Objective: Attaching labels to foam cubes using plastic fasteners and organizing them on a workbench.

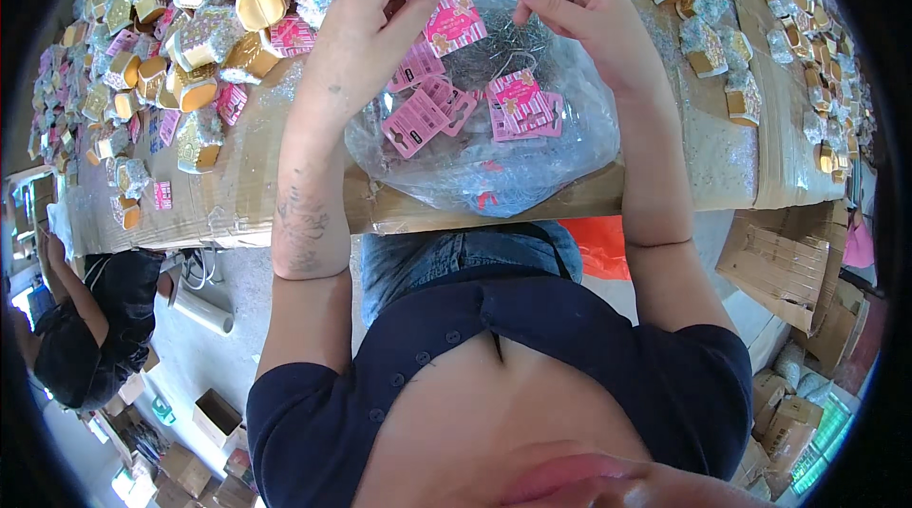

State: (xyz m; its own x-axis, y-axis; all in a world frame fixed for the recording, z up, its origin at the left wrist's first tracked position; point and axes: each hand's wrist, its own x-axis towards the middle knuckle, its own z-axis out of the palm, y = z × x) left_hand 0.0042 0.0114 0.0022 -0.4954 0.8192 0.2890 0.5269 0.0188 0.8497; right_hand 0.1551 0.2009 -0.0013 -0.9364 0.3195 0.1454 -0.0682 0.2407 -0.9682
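My left hand (375, 38) pinches a pink-and-white striped card tag (454, 19) above a clear plastic bag (579, 128) spread on the table. Close by, my right hand (591, 19) has its thumb and forefinger together over a tangle of thin, dark silvery strands (494, 57) lying on the bag. What those fingers hold, if anything, is too small to make out. Several pink tags (416, 123) lie loose on the bag below my left hand. Beside them, another striped tag (518, 99) rests on a small stack, a pale thin loop near its top edge.
Heaps of gold-and-glitter small ornaments (195, 38) cover the table's left side, with more ornaments (703, 42) along the right. Brown cardboard (252, 175) covers the tabletop. A person in dark clothes (104, 318) is at the left. Open cardboard boxes (779, 266) stand at the right.
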